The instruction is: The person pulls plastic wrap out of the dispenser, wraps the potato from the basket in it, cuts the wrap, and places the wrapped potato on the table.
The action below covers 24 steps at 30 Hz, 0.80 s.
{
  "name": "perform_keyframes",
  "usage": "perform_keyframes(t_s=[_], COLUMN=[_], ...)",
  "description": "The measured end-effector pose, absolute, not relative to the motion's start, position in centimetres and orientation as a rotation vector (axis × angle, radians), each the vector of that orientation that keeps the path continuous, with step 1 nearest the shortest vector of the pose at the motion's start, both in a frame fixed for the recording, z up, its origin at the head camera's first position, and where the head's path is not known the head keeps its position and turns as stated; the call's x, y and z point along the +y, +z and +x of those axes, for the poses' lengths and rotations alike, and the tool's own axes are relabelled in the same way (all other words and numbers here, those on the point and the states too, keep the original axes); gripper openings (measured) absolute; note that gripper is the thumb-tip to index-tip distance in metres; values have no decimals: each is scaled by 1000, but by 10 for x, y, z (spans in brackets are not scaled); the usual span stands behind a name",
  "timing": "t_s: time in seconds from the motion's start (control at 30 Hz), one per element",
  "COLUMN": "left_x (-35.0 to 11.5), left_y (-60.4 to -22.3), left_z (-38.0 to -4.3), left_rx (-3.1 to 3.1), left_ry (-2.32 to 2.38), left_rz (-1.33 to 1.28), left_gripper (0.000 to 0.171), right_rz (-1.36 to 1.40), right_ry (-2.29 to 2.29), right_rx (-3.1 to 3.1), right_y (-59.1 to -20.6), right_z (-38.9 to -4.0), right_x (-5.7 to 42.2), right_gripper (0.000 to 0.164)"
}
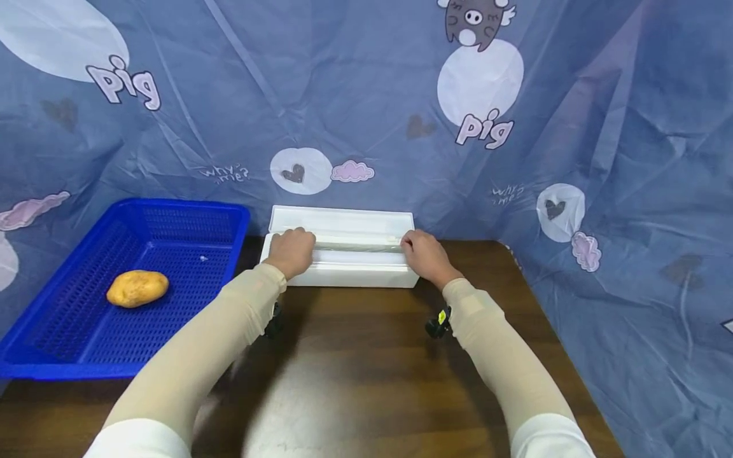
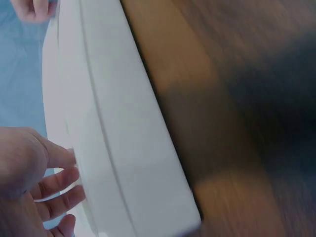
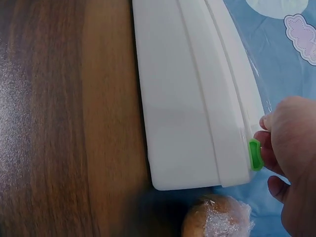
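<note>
A white cling film dispenser box (image 1: 349, 275) lies lengthwise at the back of the table, its lid (image 1: 343, 221) raised. A pale roll of cling film (image 1: 357, 242) shows inside it. At the left end my left hand (image 1: 293, 252) has its fingers curled over the film; its exact grip is partly hidden. At the other end, my right hand (image 1: 426, 254) pinches the film's edge. Clear film (image 3: 256, 74) stretches along the box in the right wrist view, near a green slider (image 3: 256, 154) by my right fingers.
A blue plastic basket (image 1: 237, 245) stands on the left with a bare potato (image 1: 137, 289) in it. Past the box's right end lies a brownish, film-wrapped lump (image 3: 215, 217). A patterned blue cloth (image 1: 355, 95) hangs behind the brown wooden table (image 1: 355, 381).
</note>
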<state>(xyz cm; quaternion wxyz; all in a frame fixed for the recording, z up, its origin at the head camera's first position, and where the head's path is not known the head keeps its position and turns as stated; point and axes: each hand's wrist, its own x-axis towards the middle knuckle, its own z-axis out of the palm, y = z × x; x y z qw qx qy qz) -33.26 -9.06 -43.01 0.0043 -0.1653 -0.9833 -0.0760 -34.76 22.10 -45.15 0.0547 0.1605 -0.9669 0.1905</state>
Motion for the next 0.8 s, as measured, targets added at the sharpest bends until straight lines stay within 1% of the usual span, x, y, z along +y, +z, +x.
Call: perform_keyframes(t_s=[0.2,0.33,0.53,0.8], left_x=[-129,-145,-151,-155], left_y=[-422,-423,-425,-425], left_z=[-336,-336,-334,-333], left_rx=[-3079,-3067,-2991,-2874], left_ry=[-176,-169,-175,-128], left_rz=[-535,-532,-598,-682], left_gripper=[16,16,15,10], right_rz=[544,572,600,499], right_ry=[568,559,590,667], right_rx=[-2887,-2873,-2822,-2806], right_y=[-442,-442,-446,-445], right_z=[-349,-350,-350,-347], right_x=[224,226,230,234], right_gripper=[13,10,12,11])
